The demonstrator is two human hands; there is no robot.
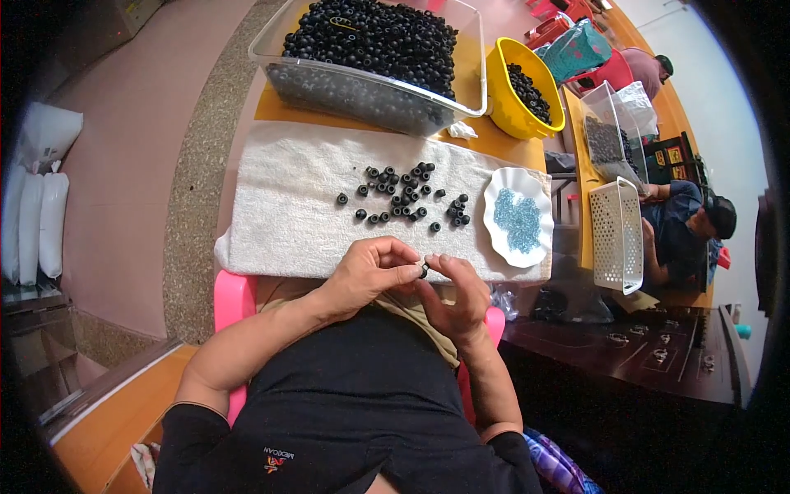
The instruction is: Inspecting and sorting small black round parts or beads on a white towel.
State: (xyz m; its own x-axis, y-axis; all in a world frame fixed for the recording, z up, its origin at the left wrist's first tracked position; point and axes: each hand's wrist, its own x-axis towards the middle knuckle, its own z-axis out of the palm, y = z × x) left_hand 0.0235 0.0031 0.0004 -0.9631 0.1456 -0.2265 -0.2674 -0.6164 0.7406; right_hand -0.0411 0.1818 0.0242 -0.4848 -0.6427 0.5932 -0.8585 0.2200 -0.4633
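My left hand [370, 273] and my right hand [457, 293] meet at the near edge of a white towel [288, 206] on the table. Between their fingertips they pinch one small black ring-shaped part [424, 269]. Several more of these black rings [405, 198] lie scattered on the towel just beyond my hands. To the right, on the towel's end, sits a white scalloped dish [504, 239] holding small light-blue pieces [518, 221].
A clear plastic bin [362, 89] full of black rings stands behind the towel, with a yellow tub [504, 107] of them to its right. Farther right are a white perforated basket [619, 239], another clear bin [607, 132] and two seated people [687, 226]. White sacks [37, 206] lie at left.
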